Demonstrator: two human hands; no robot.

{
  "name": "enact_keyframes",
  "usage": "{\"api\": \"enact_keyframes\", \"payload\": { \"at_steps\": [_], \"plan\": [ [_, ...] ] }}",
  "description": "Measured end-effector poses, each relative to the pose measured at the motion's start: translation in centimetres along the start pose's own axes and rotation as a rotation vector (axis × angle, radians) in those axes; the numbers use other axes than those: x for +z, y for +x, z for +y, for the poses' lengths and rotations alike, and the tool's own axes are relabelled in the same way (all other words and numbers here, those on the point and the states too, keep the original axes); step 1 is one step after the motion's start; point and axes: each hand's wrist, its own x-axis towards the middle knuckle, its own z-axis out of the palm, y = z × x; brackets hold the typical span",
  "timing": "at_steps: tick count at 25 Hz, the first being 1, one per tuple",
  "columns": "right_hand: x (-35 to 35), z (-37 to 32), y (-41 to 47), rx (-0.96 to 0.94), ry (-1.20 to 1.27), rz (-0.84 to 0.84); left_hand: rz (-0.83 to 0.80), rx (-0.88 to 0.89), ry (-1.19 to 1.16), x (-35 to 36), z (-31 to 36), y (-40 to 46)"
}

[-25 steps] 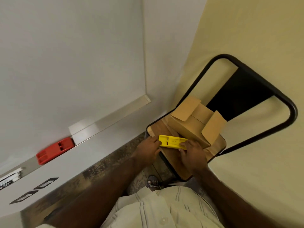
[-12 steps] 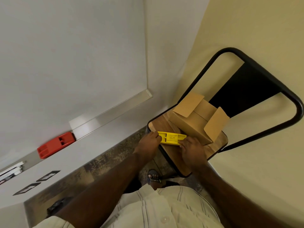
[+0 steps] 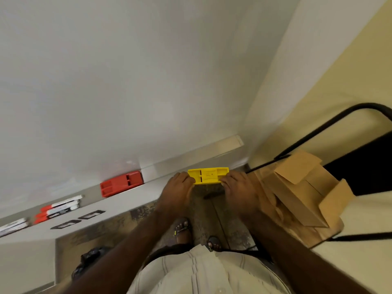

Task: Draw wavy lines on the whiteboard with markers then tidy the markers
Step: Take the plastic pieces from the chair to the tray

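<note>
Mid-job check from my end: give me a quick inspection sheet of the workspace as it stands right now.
Surface: whiteboard shows no lines in view; its tray runs along the bottom edge.
Job's things: markers lie on the tray at left; yellow holder held in front of the tray by both ends.
Clutter: red holder on the tray; open cardboard box on a chair at right.
Hands: left hand and right hand each grip an end of the yellow holder.
Cables: nothing seen.
Surroundings: yellow wall, patterned floor.
</note>
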Motion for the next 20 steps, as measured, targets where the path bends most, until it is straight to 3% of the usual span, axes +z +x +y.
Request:
{"api": "enact_keyframes", "payload": {
  "at_steps": [9,20],
  "plan": [
    [4.7,-7.1,10.0,-0.216,0.051,-0.025,0.062,-0.21,0.061,-4.7,-8.9,-1.1],
    [7.8,-7.5,11.0,-0.166,0.018,-0.182,-0.04,-0.192,0.123,-3.7,-11.4,-1.4]
  ]
}}
